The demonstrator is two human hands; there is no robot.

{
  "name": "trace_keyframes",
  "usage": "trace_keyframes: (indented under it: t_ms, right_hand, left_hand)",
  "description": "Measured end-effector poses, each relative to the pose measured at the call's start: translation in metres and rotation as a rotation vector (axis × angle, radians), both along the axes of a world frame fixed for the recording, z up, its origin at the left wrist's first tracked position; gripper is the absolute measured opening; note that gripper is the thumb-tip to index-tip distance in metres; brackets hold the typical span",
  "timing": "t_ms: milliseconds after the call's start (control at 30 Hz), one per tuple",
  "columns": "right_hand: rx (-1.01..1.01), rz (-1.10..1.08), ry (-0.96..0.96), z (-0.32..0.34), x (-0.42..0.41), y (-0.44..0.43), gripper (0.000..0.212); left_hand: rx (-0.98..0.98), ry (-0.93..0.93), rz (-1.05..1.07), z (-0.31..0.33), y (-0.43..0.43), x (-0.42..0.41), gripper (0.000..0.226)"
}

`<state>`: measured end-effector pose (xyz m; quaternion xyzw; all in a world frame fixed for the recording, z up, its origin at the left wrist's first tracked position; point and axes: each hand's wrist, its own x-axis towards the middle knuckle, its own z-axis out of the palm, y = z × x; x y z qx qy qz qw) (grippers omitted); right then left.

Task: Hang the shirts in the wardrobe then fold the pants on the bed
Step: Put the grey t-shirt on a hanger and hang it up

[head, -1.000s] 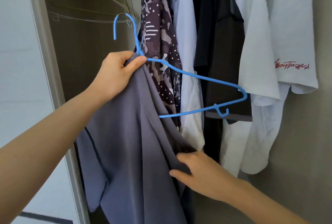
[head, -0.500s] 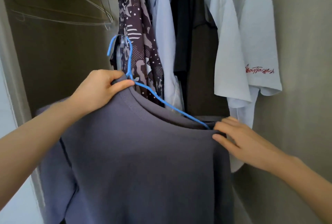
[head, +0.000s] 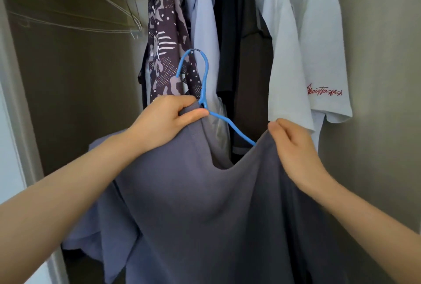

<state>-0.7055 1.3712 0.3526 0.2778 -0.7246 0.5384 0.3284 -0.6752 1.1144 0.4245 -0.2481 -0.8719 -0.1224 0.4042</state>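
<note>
A grey-blue shirt [head: 205, 210] hangs partly over a blue hanger [head: 205, 78] in front of the open wardrobe. My left hand [head: 166, 124] grips the shirt's neckline together with the hanger's neck, just under the hook. My right hand [head: 293, 144] pinches the shirt's other shoulder, pulling the fabric up over the hanger's right arm, whose end is hidden under the cloth. The hook is free in the air, below the rail. No pants or bed are in view.
Several shirts hang in the wardrobe: a patterned dark shirt [head: 161, 51], a light blue shirt [head: 202, 28], a black shirt [head: 241, 55] and white T-shirts [head: 319, 55]. Empty wire hangers [head: 91, 10] hang at the upper left. The wardrobe side wall [head: 382, 78] is at the right.
My right hand went from the shirt's lower part to its right shoulder and now pinches it up over the hanger arm. The hanger sits lower in view and the shirt covers more of it.
</note>
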Motion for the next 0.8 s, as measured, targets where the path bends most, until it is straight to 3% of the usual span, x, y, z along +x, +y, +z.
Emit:
trace_keyframes:
  t_ms: [133, 233, 400, 500, 600, 700, 800]
  right_hand:
    - [-0.076, -0.001, -0.003, 0.015, -0.009, 0.009, 0.041]
    - [-0.128, 0.022, -0.001, 0.018, -0.015, 0.021, 0.044]
    - [0.246, -0.026, 0.067, 0.023, -0.009, 0.019, 0.035]
    - [0.377, -0.015, 0.133, 0.031, -0.006, 0.004, 0.029]
    - [0.323, 0.024, 0.198, 0.039, -0.007, -0.009, 0.026]
    - [0.261, 0.061, 0.259, 0.046, -0.011, -0.007, 0.004]
    - [0.349, -0.009, 0.317, 0.052, -0.020, 0.006, 0.022]
  left_hand:
    - [-0.011, -0.090, 0.144, -0.002, -0.040, -0.003, 0.067]
    - [0.112, -0.140, 0.151, -0.005, -0.064, 0.001, 0.082]
    - [0.160, -0.082, 0.180, -0.004, -0.059, 0.010, 0.058]
    - [-0.001, -0.015, 0.279, -0.004, -0.045, 0.015, 0.058]
    - [-0.144, 0.064, 0.343, -0.005, -0.031, 0.019, 0.047]
    - [-0.068, 0.138, 0.374, -0.001, -0.040, 0.023, 0.048]
    - [0.044, 0.156, 0.420, 0.003, -0.061, 0.027, 0.034]
